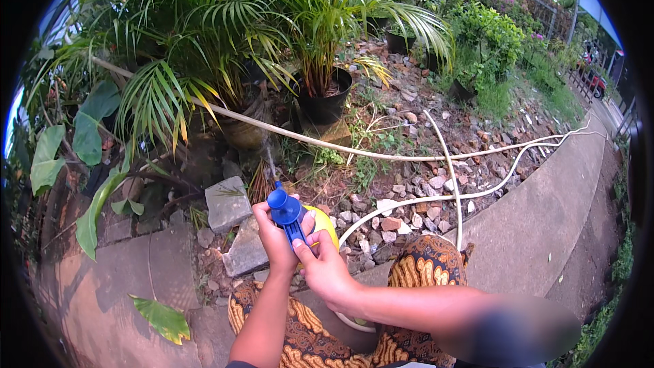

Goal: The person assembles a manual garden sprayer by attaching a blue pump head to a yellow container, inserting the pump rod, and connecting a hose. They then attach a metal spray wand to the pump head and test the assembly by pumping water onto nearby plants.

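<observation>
A pump sprayer with a blue top [285, 211] and a yellow body [323, 223] is held in front of me, over my knees. My left hand [274, 242] is closed around the sprayer's top from the left. On the right side, my right hand [322, 266] grips the blue handle part with thumb and fingers. The small blue nozzle points away from me toward the potted palms. A pale streak shows just beyond it; I cannot tell whether it is water. Most of the yellow body is hidden behind my hands.
Potted palms [323, 105] stand ahead, with stones [392, 223] around them. A cream hose [320, 143] crosses the ground and loops near my knees. Concrete blocks [228, 203] sit ahead on the left. A paved path [545, 218] curves along the right. A fallen leaf [162, 317] lies at lower left.
</observation>
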Demonstrator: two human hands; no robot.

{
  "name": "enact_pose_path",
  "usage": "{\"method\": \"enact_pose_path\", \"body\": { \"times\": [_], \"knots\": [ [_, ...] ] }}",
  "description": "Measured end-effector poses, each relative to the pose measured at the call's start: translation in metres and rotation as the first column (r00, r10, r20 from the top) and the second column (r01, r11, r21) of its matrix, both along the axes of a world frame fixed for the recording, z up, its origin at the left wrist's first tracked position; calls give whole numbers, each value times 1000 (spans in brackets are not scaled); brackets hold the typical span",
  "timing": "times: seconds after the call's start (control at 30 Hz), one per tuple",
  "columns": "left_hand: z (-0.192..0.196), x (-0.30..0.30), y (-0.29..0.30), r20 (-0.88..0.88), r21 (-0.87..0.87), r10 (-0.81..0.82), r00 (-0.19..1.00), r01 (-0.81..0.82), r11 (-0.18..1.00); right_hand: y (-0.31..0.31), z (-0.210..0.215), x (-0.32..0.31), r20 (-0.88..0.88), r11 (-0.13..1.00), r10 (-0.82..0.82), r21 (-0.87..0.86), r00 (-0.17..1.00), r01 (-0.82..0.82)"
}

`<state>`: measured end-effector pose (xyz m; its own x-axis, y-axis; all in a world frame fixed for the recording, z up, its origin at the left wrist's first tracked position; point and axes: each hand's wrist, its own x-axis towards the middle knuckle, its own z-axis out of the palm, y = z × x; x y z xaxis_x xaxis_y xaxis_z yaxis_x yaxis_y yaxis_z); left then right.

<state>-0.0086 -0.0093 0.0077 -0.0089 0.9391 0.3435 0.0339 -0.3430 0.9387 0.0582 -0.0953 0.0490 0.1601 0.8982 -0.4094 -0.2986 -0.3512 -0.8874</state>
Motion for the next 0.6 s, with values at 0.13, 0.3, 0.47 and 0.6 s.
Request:
{"method": "enact_pose_path", "body": {
  "times": [0.13, 0.3, 0.47, 0.6],
  "knots": [
    [5, -3, 1, -17, 142, -7, 1000, 9, 990, -4, -2, -4, 14, 996, 13, 93, 1000, -14],
    [0, -2, 1, 58, 10, 27, 998, -28, 1000, -2, -7, -2, 26, 996, 4, 92, 1000, -7],
    [-13, 4, 1, 15, -33, 155, 988, -154, 987, 7, -8, 3, 54, 999, 0, 50, 999, -3],
    [-13, 6, -1, 12, -80, 199, 980, -197, 977, 7, -5, 5, 63, 999, 17, 32, 998, -19]
  ]
}}
